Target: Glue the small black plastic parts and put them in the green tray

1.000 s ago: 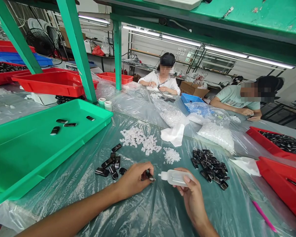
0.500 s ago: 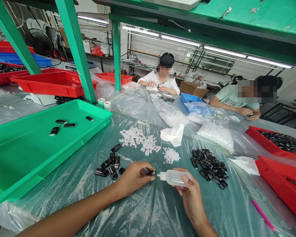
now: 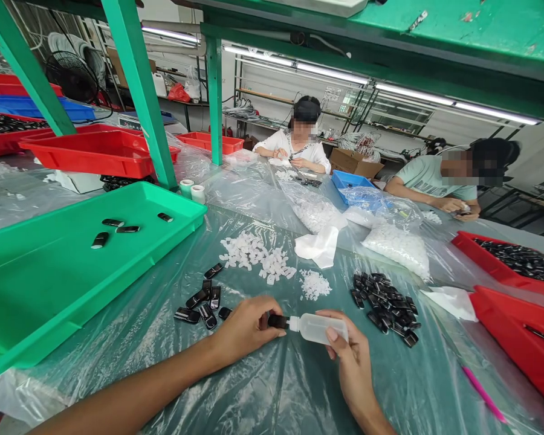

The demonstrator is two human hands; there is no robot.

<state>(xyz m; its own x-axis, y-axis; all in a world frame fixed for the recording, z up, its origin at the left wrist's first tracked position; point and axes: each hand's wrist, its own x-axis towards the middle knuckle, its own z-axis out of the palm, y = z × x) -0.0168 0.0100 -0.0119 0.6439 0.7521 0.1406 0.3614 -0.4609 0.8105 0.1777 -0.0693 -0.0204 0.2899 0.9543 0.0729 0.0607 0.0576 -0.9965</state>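
- Thumb and fingers of my left grip [image 3: 247, 329] pinch one black piece [image 3: 277, 321] over the surface [image 3: 272, 386], its free end pointing to three o'clock.
- My right grip [image 3: 351, 353] wraps a translucent squeeze bottle [image 3: 317, 327], held on its side with the nozzle [image 3: 294, 324] towards nine o'clock, right at that free end; I cannot tell whether the tip touches.
- Clock centred on the nozzle: a loose black cluster [image 3: 207, 316] lies between nine and ten, near my left grip.
- Between two and three sits a larger black heap [image 3: 392, 311].
- At one o'clock, small white granules [image 3: 315, 285].
- Between nine and ten, beyond the cluster, a green tray [image 3: 27, 284] carries four black pieces [image 3: 127, 229].
- At eleven, larger white chips [image 3: 247, 251].
- Between twelve and one, a white sheet [image 3: 318, 246].
- At two, a clear bag [image 3: 399, 248] of white bits.
- Farthest off, a person in white [image 3: 317, 158] at twelve, and another in pale green [image 3: 421, 179] between one and two.
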